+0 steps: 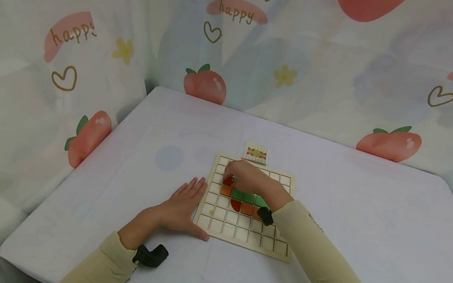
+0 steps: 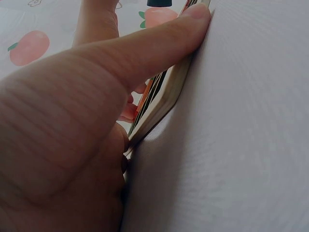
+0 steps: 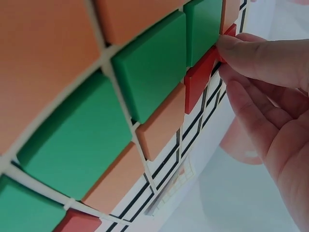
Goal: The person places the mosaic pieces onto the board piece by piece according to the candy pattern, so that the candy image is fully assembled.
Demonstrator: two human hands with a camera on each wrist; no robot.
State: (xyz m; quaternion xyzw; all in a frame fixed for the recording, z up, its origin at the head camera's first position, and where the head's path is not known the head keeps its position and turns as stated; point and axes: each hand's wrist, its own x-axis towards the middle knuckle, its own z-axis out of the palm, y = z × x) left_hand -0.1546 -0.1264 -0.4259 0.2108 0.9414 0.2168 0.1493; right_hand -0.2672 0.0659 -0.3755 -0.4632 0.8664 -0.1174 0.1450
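Note:
A square wooden grid board [image 1: 241, 234] lies on the table, with coloured tiles set in its cells. My right hand [image 1: 249, 177] reaches over its upper left part. In the right wrist view, the thumb and fingers pinch a small red tile [image 3: 231, 31], partly hidden by the thumb. Beside it sit another red tile [image 3: 199, 79], green tiles [image 3: 149, 67] and orange tiles [image 3: 161, 123]. My left hand [image 1: 180, 208] lies with straight fingers along the board's left side, and its thumb touches the board's near left corner.
Just beyond the board's far edge lies a small pattern card [image 1: 256, 152] with a printed grid. The white-covered table [image 1: 372, 220] is bordered at the back and left by a printed cloth [image 1: 322, 77]. Black wrist devices [image 1: 151, 255] are worn on both arms.

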